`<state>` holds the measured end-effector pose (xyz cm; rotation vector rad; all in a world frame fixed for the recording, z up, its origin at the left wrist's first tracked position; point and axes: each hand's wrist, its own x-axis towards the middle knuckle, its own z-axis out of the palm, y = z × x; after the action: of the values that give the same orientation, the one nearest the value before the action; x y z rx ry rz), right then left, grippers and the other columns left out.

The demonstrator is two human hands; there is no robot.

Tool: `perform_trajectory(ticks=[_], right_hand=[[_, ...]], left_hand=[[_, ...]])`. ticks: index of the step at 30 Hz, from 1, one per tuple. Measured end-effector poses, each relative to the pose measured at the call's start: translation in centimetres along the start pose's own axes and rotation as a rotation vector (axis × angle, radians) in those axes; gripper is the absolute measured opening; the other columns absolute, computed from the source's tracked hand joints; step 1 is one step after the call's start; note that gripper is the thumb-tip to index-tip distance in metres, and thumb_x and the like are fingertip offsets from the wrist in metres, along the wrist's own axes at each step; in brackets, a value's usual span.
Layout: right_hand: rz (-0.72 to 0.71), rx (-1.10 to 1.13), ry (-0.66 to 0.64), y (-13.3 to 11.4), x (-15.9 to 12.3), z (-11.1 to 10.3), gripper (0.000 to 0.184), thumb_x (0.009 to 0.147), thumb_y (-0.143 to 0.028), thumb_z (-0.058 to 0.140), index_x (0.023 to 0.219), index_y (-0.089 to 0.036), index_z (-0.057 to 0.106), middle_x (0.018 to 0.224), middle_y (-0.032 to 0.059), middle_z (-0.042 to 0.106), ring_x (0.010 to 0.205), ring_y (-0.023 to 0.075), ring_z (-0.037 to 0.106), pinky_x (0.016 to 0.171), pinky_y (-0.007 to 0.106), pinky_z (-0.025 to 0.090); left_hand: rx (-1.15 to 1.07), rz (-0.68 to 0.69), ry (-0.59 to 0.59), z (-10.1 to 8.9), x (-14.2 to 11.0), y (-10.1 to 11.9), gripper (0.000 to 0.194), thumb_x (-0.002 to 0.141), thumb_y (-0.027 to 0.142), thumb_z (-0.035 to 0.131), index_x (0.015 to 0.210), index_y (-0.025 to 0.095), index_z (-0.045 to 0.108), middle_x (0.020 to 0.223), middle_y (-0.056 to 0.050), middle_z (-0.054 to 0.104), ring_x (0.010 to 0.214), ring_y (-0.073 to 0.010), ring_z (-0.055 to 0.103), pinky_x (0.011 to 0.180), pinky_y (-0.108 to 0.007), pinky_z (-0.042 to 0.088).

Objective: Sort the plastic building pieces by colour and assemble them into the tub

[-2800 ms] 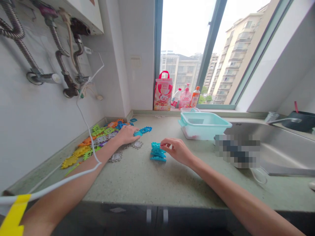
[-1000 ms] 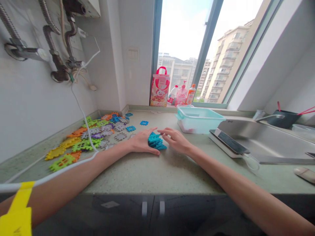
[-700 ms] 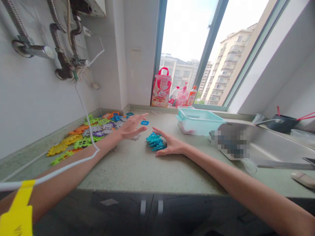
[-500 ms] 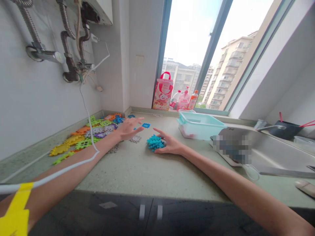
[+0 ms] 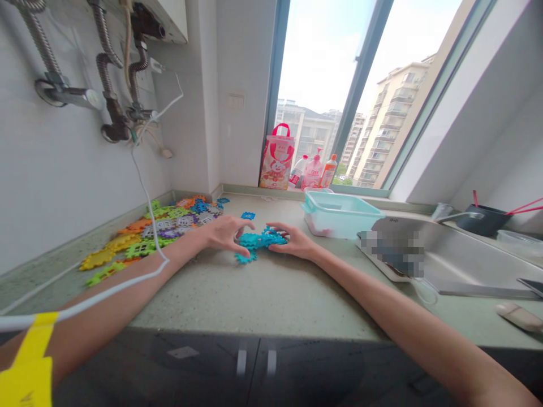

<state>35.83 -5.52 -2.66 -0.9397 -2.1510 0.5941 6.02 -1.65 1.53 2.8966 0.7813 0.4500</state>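
A loose cluster of turquoise notched plastic building pieces [image 5: 251,241] lies on the counter between my hands, some pieces fanned out to the left and toward me. My left hand [image 5: 224,233] curves around its left end, thumb touching a piece and fingertips over the far side. At the right end, my right hand [image 5: 296,242] has its fingers and thumb wrapped round the turquoise pieces. A single blue square piece [image 5: 248,216] lies just behind. Left of my left hand is a spread pile of green, yellow, orange, purple and grey pieces [image 5: 144,247].
A light-green plastic tub [image 5: 345,210] stands at the back right, beside the steel sink [image 5: 462,254]. A white cable [image 5: 114,291] runs across my left forearm. A pink bag [image 5: 278,162] and bottles [image 5: 313,171] line the windowsill.
My left hand has come right and nearer, from beside the pile to the turquoise pieces. The compact turquoise stack has spread out to the left. My right hand stays at its right side.
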Motion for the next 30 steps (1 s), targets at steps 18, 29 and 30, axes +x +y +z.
perform_trajectory(ticks=[18, 29, 30], right_hand=[[-0.026, -0.114, 0.435, -1.3, 0.6, -6.1, 0.043, 0.085, -0.052, 0.076, 0.115, -0.022, 0.073, 0.111, 0.009, 0.077, 0.099, 0.026, 0.072, 0.083, 0.039, 0.06], [0.163, -0.442, 0.872, 1.3, -1.6, -15.4, 0.058, 0.084, -0.061, 0.072, 0.12, -0.015, 0.074, 0.109, 0.0153, 0.077, 0.097, 0.0316, 0.074, 0.086, 0.046, 0.06], [0.163, -0.475, 0.859, 1.2, -1.8, -15.6, 0.058, 0.085, -0.058, 0.073, 0.123, -0.015, 0.073, 0.113, 0.0163, 0.076, 0.1, 0.0323, 0.073, 0.09, 0.048, 0.06]], left_hand=[[0.011, 0.123, -0.035, 1.3, 0.3, 2.7, 0.087, 0.073, 0.07, 0.082, 0.144, 0.025, 0.059, 0.138, -0.012, 0.061, 0.128, -0.0339, 0.058, 0.11, -0.039, 0.044], [0.07, 0.155, -0.016, 2.1, 0.9, 4.3, 0.07, 0.084, 0.075, 0.07, 0.133, 0.025, 0.066, 0.135, -0.012, 0.064, 0.125, -0.0341, 0.06, 0.108, -0.041, 0.045], [0.063, 0.177, -0.028, 2.1, 0.8, 4.1, 0.077, 0.079, 0.077, 0.073, 0.136, 0.026, 0.064, 0.139, -0.013, 0.061, 0.128, -0.035, 0.059, 0.11, -0.041, 0.044]])
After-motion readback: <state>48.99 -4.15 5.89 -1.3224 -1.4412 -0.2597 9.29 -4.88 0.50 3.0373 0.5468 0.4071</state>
